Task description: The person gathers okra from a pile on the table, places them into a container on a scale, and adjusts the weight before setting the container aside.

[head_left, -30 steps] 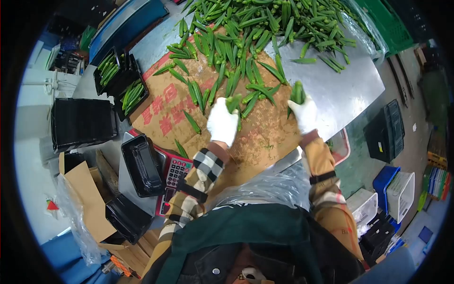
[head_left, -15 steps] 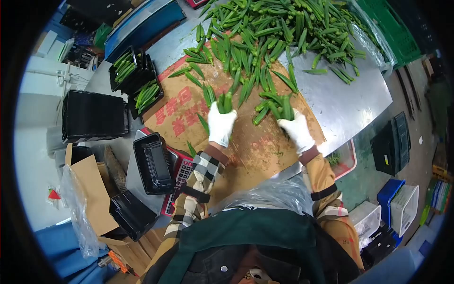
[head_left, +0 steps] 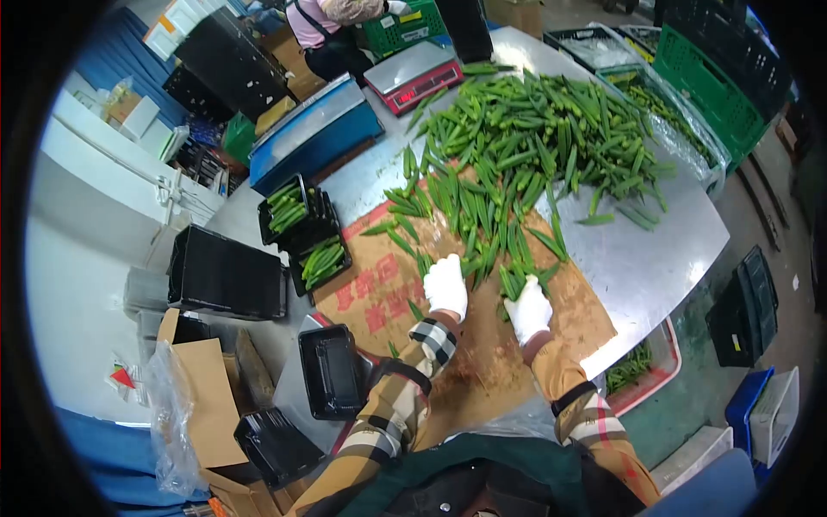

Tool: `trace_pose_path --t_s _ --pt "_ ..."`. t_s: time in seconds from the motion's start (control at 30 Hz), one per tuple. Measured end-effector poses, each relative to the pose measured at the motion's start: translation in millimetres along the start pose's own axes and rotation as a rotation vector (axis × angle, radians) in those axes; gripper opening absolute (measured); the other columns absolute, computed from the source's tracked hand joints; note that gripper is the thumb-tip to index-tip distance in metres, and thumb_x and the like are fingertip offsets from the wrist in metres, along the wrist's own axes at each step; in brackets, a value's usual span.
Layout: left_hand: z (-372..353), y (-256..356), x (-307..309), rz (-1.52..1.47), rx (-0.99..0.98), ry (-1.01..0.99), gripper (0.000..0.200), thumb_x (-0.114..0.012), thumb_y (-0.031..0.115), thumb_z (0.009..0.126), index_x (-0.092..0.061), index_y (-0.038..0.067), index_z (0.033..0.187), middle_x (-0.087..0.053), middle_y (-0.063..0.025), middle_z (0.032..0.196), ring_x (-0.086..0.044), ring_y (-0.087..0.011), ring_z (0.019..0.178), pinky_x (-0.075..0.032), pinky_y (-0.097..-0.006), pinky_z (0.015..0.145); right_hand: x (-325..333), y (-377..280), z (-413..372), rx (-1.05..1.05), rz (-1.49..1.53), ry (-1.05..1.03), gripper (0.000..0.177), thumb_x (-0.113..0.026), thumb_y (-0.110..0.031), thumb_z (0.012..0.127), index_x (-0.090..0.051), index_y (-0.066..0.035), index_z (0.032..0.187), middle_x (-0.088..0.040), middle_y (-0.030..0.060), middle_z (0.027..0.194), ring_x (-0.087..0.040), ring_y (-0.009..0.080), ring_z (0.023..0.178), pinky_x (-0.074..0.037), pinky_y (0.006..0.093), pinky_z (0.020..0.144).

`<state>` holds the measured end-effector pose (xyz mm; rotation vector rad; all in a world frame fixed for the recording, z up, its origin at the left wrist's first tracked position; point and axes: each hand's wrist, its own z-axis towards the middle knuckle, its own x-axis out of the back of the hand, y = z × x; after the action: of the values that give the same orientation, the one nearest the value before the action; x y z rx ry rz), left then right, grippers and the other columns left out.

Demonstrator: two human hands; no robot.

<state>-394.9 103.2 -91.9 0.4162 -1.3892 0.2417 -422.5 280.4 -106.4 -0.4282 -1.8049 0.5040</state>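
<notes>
Both hands wear white gloves over a cardboard sheet point(head_left: 482, 379) on the metal table. My left hand point(head_left: 446, 287) is closed at the lower edge of the okra, and what its fingers hold, if anything, is hidden. To its right, my right hand point(head_left: 528, 310) is closed round some okra pods point(head_left: 514, 280) that show just beyond its fingers. A large okra pile point(head_left: 551, 133) covers the far part of the table, and loose pods spread from it down to both hands.
Black trays with okra point(head_left: 323, 261) stand at the left, near an empty black tray point(head_left: 332, 372). A red scale point(head_left: 422, 86) and a blue-sided stand point(head_left: 314, 138) are at the back. Another person point(head_left: 332, 34) is beyond them. A green crate point(head_left: 706, 95) stands right.
The view has tilted up, showing the scale and the other person. The pods that stood up from my left hand no longer show; my right hand has moved nearer the left.
</notes>
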Motion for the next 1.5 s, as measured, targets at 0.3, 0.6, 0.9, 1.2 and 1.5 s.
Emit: trace_pose_path --t_s 0.3,0.6,0.9,1.2,1.5 --pt "-13.8 -27.5 -2.1 -0.605 0.229 -0.039 0.035 -0.077 0.024 0.084 -0.064 0.002 0.106 -0.073 -0.0159 0.092 -0.071 -0.0317 0.085 -0.055 -0.0405 0.074 20.3 36.3 2.1 0.084 0.948 -0.308 0.03 -0.072 -0.006 0.075 -0.067 -0.002 0.104 -0.072 0.0054 0.088 -0.068 0.0137 0.08 -0.054 0.0289 0.07" --pt "-116.0 -7.2 69.5 -2.167 0.521 -0.743 0.038 -0.058 0.03 0.104 -0.052 0.011 0.137 -0.061 -0.0077 0.134 -0.061 -0.0218 0.12 -0.056 -0.0423 0.094 30.5 24.7 -81.5 -0.149 1.393 -0.833 0.045 -0.066 0.0 0.094 -0.055 0.0 0.138 -0.064 0.0095 0.129 -0.061 0.0194 0.115 -0.051 0.0331 0.098" --pt "-147.2 -50.5 117.1 -2.142 0.617 -0.477 0.043 -0.042 0.044 0.109 -0.056 0.012 0.132 -0.064 -0.0083 0.128 -0.063 -0.0215 0.115 -0.052 -0.04 0.099 34.1 -47.6 -126.5 -0.103 1.357 -1.011 0.046 -0.059 -0.008 0.101 -0.047 -0.004 0.146 -0.056 0.0075 0.14 -0.057 0.0194 0.125 -0.047 0.0342 0.105" --pt "-167.2 -185.1 228.5 -1.595 0.513 0.083 0.043 -0.042 0.041 0.11 -0.059 0.007 0.129 -0.064 -0.0046 0.119 -0.061 -0.0115 0.107 -0.05 -0.0288 0.095 -42.1 -208.2 -193.7 0.535 0.962 -1.112 0.082 -0.063 -0.022 0.099 -0.013 0.006 0.158 -0.037 0.0208 0.157 -0.036 0.0283 0.145 -0.029 0.0319 0.119" --pt "-235.1 -236.3 237.8 -1.292 0.758 0.288 0.061 -0.056 0.053 0.099 -0.049 0.016 0.147 -0.054 -0.0063 0.147 -0.048 -0.0201 0.136 -0.038 -0.0444 0.107 -68.8 -107.4 -104.5 0.584 0.638 -0.632 0.034 -0.058 -0.01 0.1 -0.063 0.001 0.132 -0.069 0.007 0.117 -0.062 0.0136 0.105 -0.05 0.0273 0.094"
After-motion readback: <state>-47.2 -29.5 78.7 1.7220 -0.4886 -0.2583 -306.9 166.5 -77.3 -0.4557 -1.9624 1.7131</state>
